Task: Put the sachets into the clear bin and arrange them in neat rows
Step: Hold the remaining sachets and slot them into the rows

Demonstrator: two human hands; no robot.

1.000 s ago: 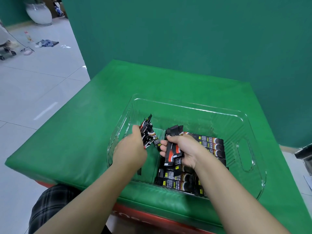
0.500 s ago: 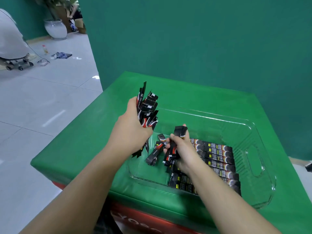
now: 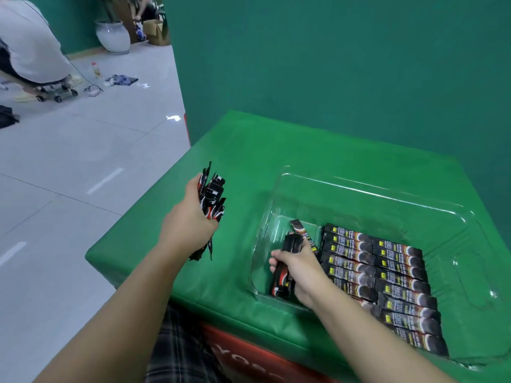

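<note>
Thin, slippery black foil sachets (light, floppy): best pinched mid-length. Right hand clamping some, left hand gripping a bundle.

Dark green matte wall fills the back and right. Pale grey glossy tiled floor on the left, with a light glare spot near the wall corner. Bright green cloth-covered table over a red base with white lettering. Far back: white round ceramic planter, brown cardboard box, small plastic bottle, crumpled blue cloth. Seated person in white top on a wheeled stool, top left.
</note>
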